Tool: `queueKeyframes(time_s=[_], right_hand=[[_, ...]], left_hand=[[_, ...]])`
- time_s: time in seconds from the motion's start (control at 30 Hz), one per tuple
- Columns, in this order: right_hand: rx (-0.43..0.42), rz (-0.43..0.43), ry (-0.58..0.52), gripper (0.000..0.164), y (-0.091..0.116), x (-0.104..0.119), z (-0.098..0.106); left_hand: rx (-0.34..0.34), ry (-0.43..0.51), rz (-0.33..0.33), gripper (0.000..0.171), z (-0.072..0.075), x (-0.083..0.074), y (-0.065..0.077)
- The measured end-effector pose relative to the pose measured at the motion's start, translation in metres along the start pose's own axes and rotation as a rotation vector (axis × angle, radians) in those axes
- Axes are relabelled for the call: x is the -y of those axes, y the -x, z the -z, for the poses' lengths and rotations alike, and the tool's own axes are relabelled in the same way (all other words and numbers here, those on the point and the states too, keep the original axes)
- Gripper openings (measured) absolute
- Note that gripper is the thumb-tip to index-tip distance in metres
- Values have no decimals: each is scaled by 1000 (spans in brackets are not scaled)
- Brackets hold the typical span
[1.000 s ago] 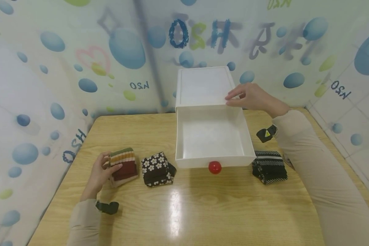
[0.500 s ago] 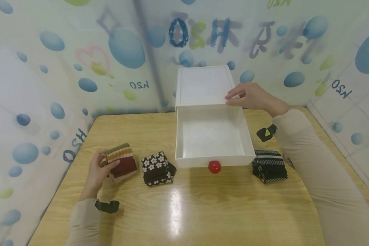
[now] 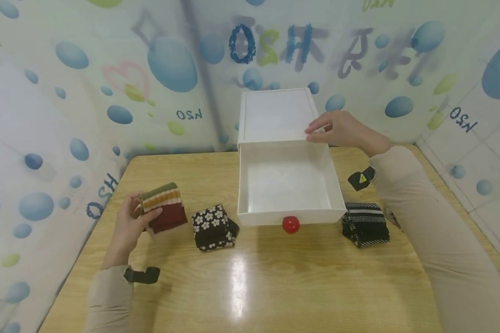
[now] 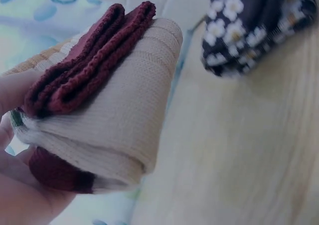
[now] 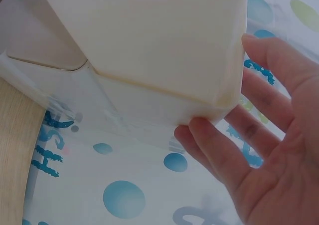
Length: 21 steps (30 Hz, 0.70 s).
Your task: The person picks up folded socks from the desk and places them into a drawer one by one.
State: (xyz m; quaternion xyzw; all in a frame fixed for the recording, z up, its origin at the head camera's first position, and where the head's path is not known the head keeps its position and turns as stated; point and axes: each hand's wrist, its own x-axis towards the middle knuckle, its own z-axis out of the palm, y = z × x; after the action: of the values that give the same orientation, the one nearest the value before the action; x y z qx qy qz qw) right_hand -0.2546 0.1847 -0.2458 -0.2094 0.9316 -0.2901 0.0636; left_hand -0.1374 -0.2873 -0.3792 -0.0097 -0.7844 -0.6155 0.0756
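Observation:
My left hand (image 3: 127,226) grips a folded pair of socks (image 3: 164,210), maroon with green, mustard and cream bands, held over the left of the table. In the left wrist view the folded socks (image 4: 109,100) show their beige side and maroon cuffs, the thumb lying across them. My right hand (image 3: 337,132) touches the front right top edge of a white drawer box (image 3: 279,115), its fingers spread loosely. In the right wrist view, fingertips (image 5: 199,125) rest along the box edge. The white drawer (image 3: 289,185) is pulled out, with nothing inside and a red knob (image 3: 290,225) in front.
Black folded socks with white flowers (image 3: 212,226) lie left of the drawer. Black folded socks with white stripes (image 3: 364,226) lie to its right, near the right forearm. The wooden table (image 3: 275,286) meets a wall covering (image 3: 150,106) with blue spots.
My left hand has lifted the striped maroon socks slightly up and to the left, tilting them. The right hand and the drawer box have stayed in place.

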Motion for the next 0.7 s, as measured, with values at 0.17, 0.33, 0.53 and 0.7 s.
queueKeyframes(time_s=[0.17,0.33,0.53,0.7], right_hand=[[0,8,7,35,0,0,0],[-1,20,10,34,1,1,1],[-7,22,10,34,2,1,1],[0,11,8,34,2,3,2]], left_hand=[[43,62,-48,44,-5,-18,1],[86,100,-105,42,-12,-37,4],[149,145,-161,41,-21,-65,7],[177,190,-188,41,-27,-87,10]])
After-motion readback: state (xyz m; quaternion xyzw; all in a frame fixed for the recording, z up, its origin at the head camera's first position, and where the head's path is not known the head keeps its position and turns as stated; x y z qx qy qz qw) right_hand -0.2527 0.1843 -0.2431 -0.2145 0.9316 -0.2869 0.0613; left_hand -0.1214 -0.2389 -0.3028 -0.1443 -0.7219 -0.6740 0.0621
